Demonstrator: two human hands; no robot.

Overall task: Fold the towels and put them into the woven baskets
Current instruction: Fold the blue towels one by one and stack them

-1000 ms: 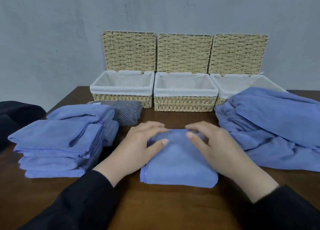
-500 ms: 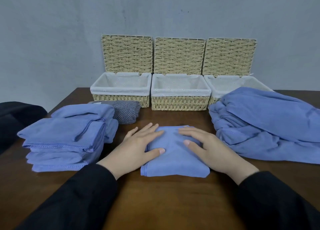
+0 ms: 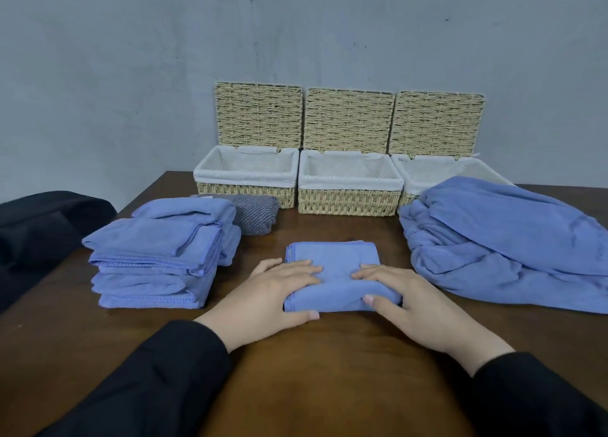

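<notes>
A folded blue towel (image 3: 332, 255) lies in the middle of the wooden table (image 3: 312, 370). My left hand (image 3: 273, 291) grips its near left corner, fingers on top and thumb at the front edge. My right hand (image 3: 404, 298) grips the near right corner the same way. The cloth bulges up a little between the hands. Three woven baskets with white liners stand at the back with lids raised: left (image 3: 243, 194), middle (image 3: 348, 203) and right (image 3: 408, 197). The left and middle ones show nothing inside; the right one is partly hidden.
A stack of folded blue towels (image 3: 154, 255) sits at the left, with a grey folded towel (image 3: 255, 212) behind it. A loose pile of blue towels (image 3: 510, 239) fills the right side. Dark cloth (image 3: 42, 226) lies off the table's left edge.
Both hands have slid from the towel's top back to its near edge, thumbs now at the front. The towel's near edge bunches up between them. The camera has tilted up.
</notes>
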